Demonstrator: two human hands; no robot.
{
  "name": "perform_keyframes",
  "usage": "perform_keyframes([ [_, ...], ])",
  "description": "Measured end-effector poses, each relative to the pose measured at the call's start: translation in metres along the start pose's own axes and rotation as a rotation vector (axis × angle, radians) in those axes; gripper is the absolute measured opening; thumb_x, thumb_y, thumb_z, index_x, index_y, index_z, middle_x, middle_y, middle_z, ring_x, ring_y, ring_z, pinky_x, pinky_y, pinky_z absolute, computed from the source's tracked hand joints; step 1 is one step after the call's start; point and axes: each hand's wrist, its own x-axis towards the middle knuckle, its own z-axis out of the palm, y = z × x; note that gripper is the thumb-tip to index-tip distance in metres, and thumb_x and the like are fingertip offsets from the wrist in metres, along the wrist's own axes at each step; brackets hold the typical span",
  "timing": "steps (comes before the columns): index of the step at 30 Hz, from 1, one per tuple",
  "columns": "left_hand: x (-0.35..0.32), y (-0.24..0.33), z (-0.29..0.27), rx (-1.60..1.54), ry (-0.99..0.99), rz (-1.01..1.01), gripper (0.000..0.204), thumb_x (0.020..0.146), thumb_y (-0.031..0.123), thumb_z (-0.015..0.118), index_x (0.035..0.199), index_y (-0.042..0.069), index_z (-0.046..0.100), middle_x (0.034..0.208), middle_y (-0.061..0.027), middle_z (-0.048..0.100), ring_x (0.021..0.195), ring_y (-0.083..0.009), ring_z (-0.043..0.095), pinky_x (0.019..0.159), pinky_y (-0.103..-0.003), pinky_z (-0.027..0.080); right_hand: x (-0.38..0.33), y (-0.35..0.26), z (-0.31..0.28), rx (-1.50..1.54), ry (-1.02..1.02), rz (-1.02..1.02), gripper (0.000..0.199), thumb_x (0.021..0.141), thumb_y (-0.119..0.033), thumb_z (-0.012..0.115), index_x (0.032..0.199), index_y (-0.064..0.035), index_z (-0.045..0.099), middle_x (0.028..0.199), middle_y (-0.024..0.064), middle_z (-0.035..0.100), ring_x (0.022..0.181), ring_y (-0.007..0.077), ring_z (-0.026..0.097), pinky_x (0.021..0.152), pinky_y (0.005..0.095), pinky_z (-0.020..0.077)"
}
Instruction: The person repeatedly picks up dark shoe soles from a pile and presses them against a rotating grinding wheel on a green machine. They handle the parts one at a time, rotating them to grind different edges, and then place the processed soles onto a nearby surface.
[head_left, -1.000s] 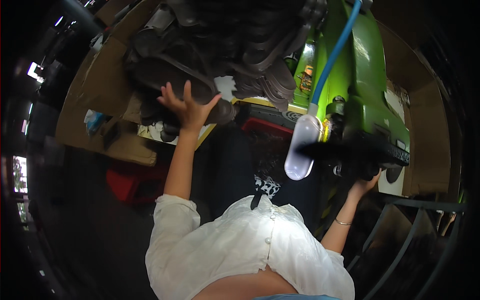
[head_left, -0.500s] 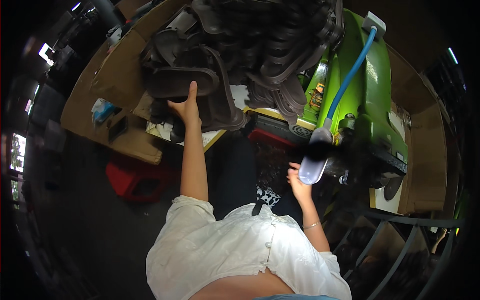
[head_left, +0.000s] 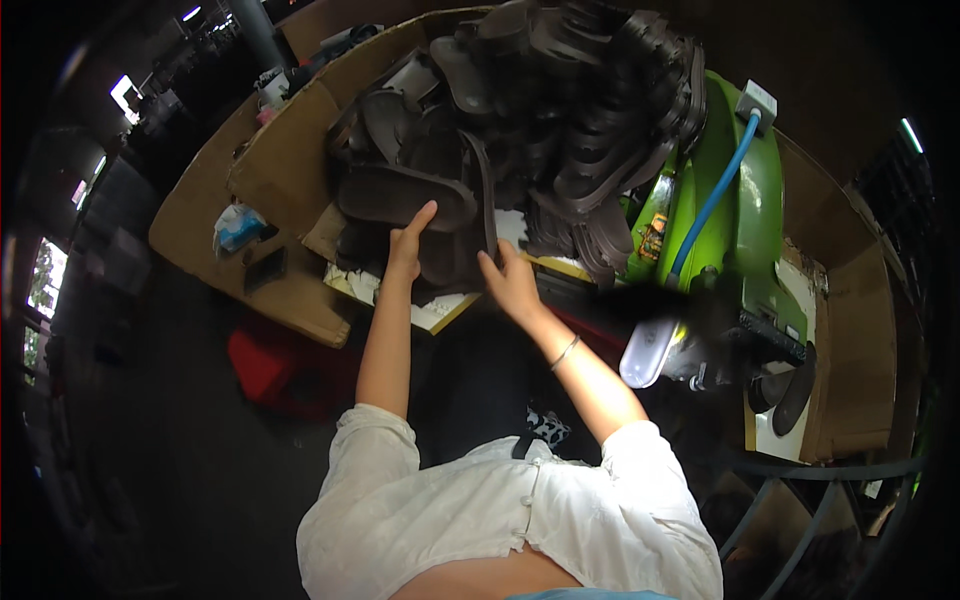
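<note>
My left hand is closed on the near edge of a dark brown shoe sole, thumb on top and the other fingers hidden under it. The sole lies tilted over others at the left front of a large pile of dark soles. Close by, my right hand meets the lower end of a second, upright-leaning sole. Its thumb and fingers are at that edge, though how firmly they grip cannot be made out.
A green machine with a blue gooseneck and a lit lamp head stands at the right. Cardboard walls curve round the bench. A red stool is low at left, metal rails at lower right.
My right hand has left the lamp head and moved up and left to the soles. My left hand stays on its sole. The whole view has shifted slightly.
</note>
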Motion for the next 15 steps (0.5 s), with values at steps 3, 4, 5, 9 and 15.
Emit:
perform_keyframes([
  [3,-0.004,0.001,-0.003,-0.217,-0.070,-0.041,0.036,0.073,0.021,0.070,0.096,-0.006,0.061,0.092,-0.0119,0.063,0.080,-0.0188,0.062,0.073,-0.028,0.050,-0.018,-0.023,0.000,-0.090,0.140,-0.176,0.027,0.082,-0.019,0.055,0.098,0.0025,0.050,0.081,0.0243,0.057,0.071,0.0397,0.057,0.059,0.0416,0.0451],
  [4,-0.007,0.002,0.004,-0.241,-0.050,-0.050,0.033,0.075,0.020,0.069,0.095,-0.005,0.062,0.090,-0.0122,0.064,0.078,-0.0194,0.062,0.073,-0.028,0.050,-0.020,-0.026,-0.004,-0.109,0.149,-0.162,0.030,0.081,-0.016,0.056,0.103,0.0034,0.049,0.092,0.0240,0.056,0.077,0.0389,0.057,0.062,0.0398,0.0465],
  [5,-0.003,-0.001,0.011,-0.242,-0.031,-0.028,0.034,0.075,0.021,0.069,0.095,-0.005,0.061,0.091,-0.0121,0.063,0.079,-0.0193,0.062,0.074,-0.028,0.050,-0.017,-0.027,-0.010,-0.102,0.181,-0.157,0.030,0.081,-0.015,0.056,0.104,0.0033,0.049,0.091,0.0235,0.056,0.076,0.0387,0.058,0.062,0.0393,0.0466],
  [9,0.001,-0.012,0.026,-0.180,0.075,0.020,0.039,0.074,0.023,0.070,0.097,-0.006,0.060,0.094,-0.0116,0.062,0.084,-0.0186,0.061,0.077,-0.029,0.048,-0.030,-0.023,-0.038,-0.111,0.267,-0.225,0.027,0.080,-0.008,0.056,0.104,0.0026,0.051,0.088,0.0198,0.056,0.075,0.0357,0.059,0.063,0.0371,0.0474],
  [15,0.009,-0.013,0.039,-0.103,0.048,-0.089,0.041,0.070,0.018,0.073,0.101,-0.004,0.057,0.097,-0.0122,0.060,0.085,-0.0189,0.059,0.076,-0.029,0.047,-0.097,0.000,-0.075,-0.167,0.387,-0.367,0.026,0.079,-0.005,0.060,0.102,0.0028,0.050,0.083,0.0155,0.056,0.071,0.0294,0.058,0.064,0.0344,0.0470],
])
